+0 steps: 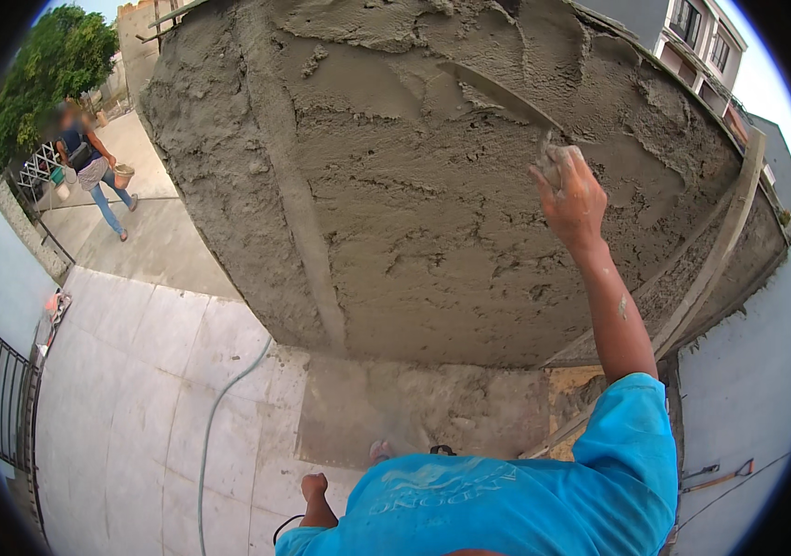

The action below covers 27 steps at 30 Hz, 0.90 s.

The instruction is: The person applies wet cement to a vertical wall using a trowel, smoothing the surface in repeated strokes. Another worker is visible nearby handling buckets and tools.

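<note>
The trowel was clamped in the right hand, its length slanted up and leftward from the grip across the grey wall, with the left hand well apart below, its hold unclear.

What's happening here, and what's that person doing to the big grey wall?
A person in a bright blue shirt has the right hand up high, gripping a trowel with its long blade against the wall. The wall is covered in grey mortar, smoother in some places and rough and ridged in others. The left hand is down low, away from the wall; I can't tell if it holds anything. Farther off, another person carries a bucket.
</note>
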{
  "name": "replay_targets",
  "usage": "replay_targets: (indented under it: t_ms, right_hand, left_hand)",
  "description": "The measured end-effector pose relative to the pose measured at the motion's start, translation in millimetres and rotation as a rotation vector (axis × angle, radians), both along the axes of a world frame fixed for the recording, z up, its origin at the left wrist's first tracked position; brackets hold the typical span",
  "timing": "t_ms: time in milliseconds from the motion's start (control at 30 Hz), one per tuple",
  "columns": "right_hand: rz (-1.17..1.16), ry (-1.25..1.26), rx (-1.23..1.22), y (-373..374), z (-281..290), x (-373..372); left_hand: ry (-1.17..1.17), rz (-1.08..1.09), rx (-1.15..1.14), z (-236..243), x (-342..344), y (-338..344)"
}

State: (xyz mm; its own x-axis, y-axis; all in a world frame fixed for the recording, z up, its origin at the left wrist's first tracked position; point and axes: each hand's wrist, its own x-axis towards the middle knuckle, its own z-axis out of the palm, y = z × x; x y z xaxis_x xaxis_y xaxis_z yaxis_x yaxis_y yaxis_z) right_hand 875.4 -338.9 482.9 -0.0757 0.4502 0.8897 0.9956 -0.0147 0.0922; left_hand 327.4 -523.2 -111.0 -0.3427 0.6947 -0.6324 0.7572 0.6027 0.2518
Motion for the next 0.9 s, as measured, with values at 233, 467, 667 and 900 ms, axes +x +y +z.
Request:
replay_targets:
  t_ms: [233, 467, 667, 900]
  right_hand:
    - [-0.489, 0.268, -1.654, -172, -399, 66]
    - [-0.287, 0.552, -1.358, -159, -346, 22]
    - [-0.246, 0.548, -0.934, -182, -386, 48]
    - [-0.184, 0.746, -1.183, -177, -360, 12]
  left_hand:
    - [-0.037, -0.112, 0.062, 0, 48, 39]
    - [-0.047, -0.328, 0.118, 46, 74, 63]
    - [-0.147, -0.322, 0.282, 63, 150, 65]
    - [-0.198, -0.370, 0.160, 49, 141, 11]
